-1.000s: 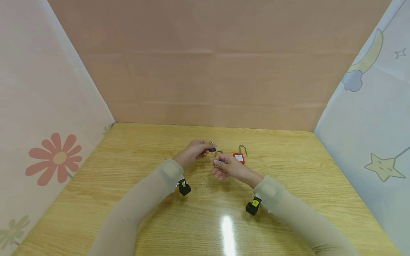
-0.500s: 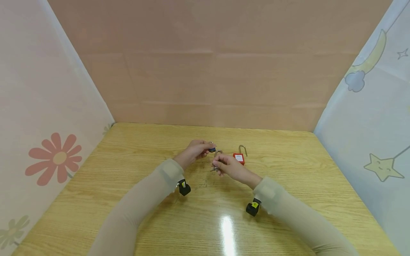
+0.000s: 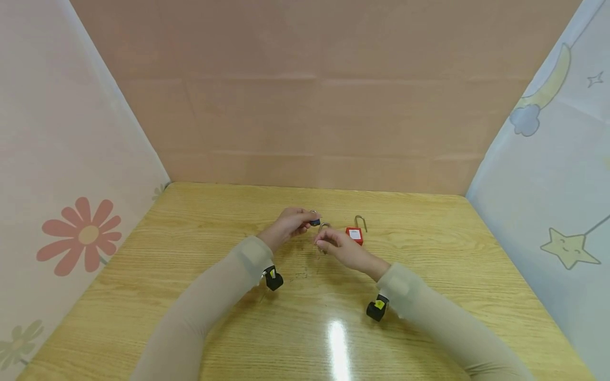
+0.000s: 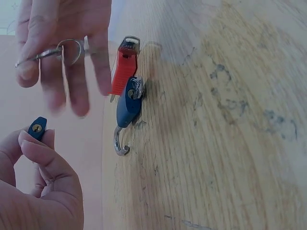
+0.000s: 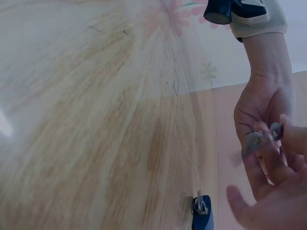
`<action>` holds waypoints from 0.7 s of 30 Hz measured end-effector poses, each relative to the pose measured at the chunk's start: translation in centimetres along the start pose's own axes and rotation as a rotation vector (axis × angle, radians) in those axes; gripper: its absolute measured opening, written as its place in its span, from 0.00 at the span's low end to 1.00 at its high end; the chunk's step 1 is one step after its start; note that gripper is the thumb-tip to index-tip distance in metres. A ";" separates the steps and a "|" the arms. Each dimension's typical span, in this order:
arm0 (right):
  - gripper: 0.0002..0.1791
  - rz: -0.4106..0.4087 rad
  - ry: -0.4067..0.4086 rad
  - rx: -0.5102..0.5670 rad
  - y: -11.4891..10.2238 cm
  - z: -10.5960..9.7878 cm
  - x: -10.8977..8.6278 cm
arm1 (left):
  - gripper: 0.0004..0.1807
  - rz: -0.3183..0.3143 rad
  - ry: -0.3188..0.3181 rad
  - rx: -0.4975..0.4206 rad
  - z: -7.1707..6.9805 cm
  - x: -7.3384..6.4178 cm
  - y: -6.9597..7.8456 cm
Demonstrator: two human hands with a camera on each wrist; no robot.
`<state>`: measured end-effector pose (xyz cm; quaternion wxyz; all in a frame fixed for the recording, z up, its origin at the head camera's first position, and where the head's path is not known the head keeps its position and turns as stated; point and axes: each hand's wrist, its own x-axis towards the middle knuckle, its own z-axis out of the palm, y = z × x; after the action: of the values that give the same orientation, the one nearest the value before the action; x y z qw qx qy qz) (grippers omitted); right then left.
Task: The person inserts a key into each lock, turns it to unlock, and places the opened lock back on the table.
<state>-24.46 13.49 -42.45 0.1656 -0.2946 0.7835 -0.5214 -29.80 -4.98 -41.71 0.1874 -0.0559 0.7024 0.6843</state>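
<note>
My left hand [image 3: 292, 222] holds a small blue padlock [image 4: 37, 128] by its body between thumb and fingers. Its brass keyhole faces my right hand. Thumb and fingers of my right hand [image 3: 345, 250] pinch a key [image 4: 44, 54] on a thin ring, and a second key [image 5: 253, 142] hangs from that ring, blurred. The two hands are a short way apart, above the table. Below them lies a larger blue padlock [image 4: 127, 106] with its shackle open and a wire ring at its keyhole end; the right hand hides most of it in the head view.
A red padlock [image 3: 354, 235] with a white label lies just beyond the right hand, its long shackle [image 3: 360, 222] open. The wooden table [image 3: 229, 317] ends at a pinkish back wall [image 3: 310, 132]. Patterned sheets [image 3: 57, 159] stand at both sides.
The right hand's fingers have turned the keys: they swung out toward me half a second ago and now hang lower under the fingertips. The left hand and padlock stay put.
</note>
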 end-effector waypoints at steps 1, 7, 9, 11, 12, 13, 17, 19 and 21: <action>0.13 0.005 0.010 0.007 0.0 0.0 0.0 | 0.13 0.000 -0.001 0.003 0.0 0.0 0.0; 0.15 0.129 0.125 0.116 -0.3 0.2 0.2 | 0.12 0.007 0.000 0.022 0.0 0.1 0.1; 0.15 0.179 0.164 0.136 -0.2 0.2 0.3 | 0.11 0.007 0.001 0.018 0.0 0.1 0.0; 0.16 0.223 0.189 0.170 -0.1 0.1 0.4 | 0.11 0.007 0.001 0.015 0.1 0.1 0.0; 0.16 0.235 0.193 0.195 -0.1 0.1 0.4 | 0.11 0.006 0.001 0.012 0.1 0.1 0.0; 0.16 0.243 0.192 0.234 0.0 0.1 0.4 | 0.11 0.007 0.002 0.009 0.1 0.1 -0.1; 0.17 0.240 0.158 0.421 0.3 -0.2 0.3 | 0.12 0.012 0.005 0.005 0.3 0.1 -0.1; 0.19 0.235 0.136 0.481 0.4 -0.3 0.2 | 0.12 0.015 0.003 0.008 0.3 0.1 0.0; 0.20 0.241 0.120 0.513 0.5 -0.4 0.2 | 0.12 0.013 0.001 0.008 0.4 0.0 0.0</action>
<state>-24.94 13.77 -42.75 0.2488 -0.1164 0.6637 -0.6958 -29.76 -4.57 -41.69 0.1825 -0.0509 0.7058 0.6826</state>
